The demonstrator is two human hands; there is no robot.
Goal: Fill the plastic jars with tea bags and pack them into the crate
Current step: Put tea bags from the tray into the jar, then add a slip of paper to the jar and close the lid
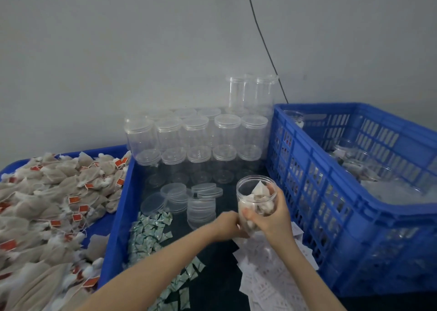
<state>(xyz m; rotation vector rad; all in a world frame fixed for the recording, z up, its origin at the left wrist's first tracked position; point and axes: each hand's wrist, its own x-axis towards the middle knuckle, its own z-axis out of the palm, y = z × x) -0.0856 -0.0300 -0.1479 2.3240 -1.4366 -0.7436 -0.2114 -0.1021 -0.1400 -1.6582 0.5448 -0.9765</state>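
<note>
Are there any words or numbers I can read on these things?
None can be read.
Red tags on the tea bags: too small and blurred.
White paper slips: print too blurred.
Green sachets: markings too blurred.
Jar and crate: no text seen.

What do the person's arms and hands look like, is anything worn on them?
Both arms are bare in view: no sleeves, gloves, watch, bracelets or rings show on the left hand or the right hand. The forearms are slim and enter from the bottom edge. No markings or cables are visible on them.
</note>
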